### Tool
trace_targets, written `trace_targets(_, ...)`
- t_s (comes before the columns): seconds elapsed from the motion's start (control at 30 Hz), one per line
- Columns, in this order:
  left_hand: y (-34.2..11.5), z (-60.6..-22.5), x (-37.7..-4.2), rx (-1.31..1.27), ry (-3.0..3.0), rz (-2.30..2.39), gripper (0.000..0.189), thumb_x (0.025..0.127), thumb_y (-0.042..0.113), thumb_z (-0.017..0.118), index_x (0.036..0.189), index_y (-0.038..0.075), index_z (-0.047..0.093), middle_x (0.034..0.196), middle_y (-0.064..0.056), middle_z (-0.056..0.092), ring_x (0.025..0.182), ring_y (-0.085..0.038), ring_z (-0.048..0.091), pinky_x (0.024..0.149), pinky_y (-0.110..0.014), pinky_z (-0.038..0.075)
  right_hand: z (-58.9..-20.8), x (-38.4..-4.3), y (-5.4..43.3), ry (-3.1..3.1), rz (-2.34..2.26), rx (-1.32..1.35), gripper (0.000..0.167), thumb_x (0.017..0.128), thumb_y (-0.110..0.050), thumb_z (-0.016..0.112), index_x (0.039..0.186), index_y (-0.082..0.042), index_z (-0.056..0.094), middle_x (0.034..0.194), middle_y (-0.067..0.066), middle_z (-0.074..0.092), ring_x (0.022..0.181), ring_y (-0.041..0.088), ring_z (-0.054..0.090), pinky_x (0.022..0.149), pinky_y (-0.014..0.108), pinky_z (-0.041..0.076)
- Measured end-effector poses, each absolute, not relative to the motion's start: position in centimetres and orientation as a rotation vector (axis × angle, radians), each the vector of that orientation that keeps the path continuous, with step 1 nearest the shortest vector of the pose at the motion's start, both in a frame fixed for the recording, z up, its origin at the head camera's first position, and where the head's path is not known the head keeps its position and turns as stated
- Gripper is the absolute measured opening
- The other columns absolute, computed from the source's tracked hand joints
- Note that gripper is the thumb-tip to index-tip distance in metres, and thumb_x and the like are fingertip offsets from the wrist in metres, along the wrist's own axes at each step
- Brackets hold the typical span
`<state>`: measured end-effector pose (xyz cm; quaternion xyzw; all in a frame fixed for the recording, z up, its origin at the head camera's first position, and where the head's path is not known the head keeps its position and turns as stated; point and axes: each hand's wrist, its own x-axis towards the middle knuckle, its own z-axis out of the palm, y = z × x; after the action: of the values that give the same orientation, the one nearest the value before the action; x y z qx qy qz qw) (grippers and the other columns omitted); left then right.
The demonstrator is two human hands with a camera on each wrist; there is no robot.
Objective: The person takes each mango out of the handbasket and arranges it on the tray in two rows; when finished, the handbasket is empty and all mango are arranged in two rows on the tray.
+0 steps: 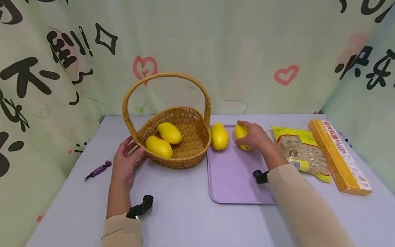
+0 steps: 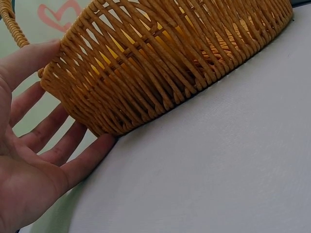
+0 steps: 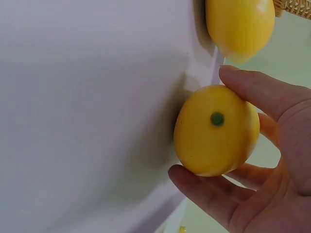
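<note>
In the head view, a wicker basket (image 1: 176, 163) with a tall arched handle stands on the table, holding a yellow mango (image 1: 169, 133) and another mango (image 1: 158, 146). My left hand (image 1: 127, 163) rests against the basket's left outer side, its fingers spread along the weave in the left wrist view. On a lilac tray (image 1: 234, 181) lie two more mangoes. My right hand (image 1: 254, 137) holds the right-hand mango (image 3: 214, 131) between thumb and fingers; its green stem spot shows in the right wrist view. The tray's left mango (image 1: 219, 136) is beside it, untouched.
A purple-wrapped candy (image 1: 98, 170) lies left of my left hand. Right of the tray are a yellow-and-clear food packet (image 1: 303, 151) and a long orange box (image 1: 339, 157). A printed curtain (image 1: 240, 51) hangs behind the table.
</note>
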<state>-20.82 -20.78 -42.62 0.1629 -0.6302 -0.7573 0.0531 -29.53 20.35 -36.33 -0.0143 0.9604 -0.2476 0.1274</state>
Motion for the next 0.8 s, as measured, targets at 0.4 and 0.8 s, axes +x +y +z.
trace_targets(0.4,-20.83,-42.55,-20.88,0.48,-1.908,-2.297,0.07,0.097,0.013,0.073,0.157,0.032,0.043,0.158,-0.004,0.044,0.138,-0.023,0.051,0.102,-0.034,0.057,-36.82,-29.56,19.99,2.812,-0.677,-0.005,0.082,0.091,-0.034,0.075,0.162,-0.02,0.035,0.146,0.032,0.035,0.123,0.045,0.041,0.11,0.06,0.043)
trace_targets(0.8,-20.87,-42.48,-20.78,0.51,-1.928,-2.288,0.07,0.098,0.013,0.072,0.158,0.033,0.041,0.159,-0.003,0.044,0.14,-0.022,0.05,0.103,-0.035,0.056,-36.56,-29.09,20.13,2.834,-0.714,-0.027,0.084,0.092,-0.039,0.073,0.163,-0.02,0.032,0.151,0.034,0.032,0.127,0.047,0.04,0.113,0.064,0.04)
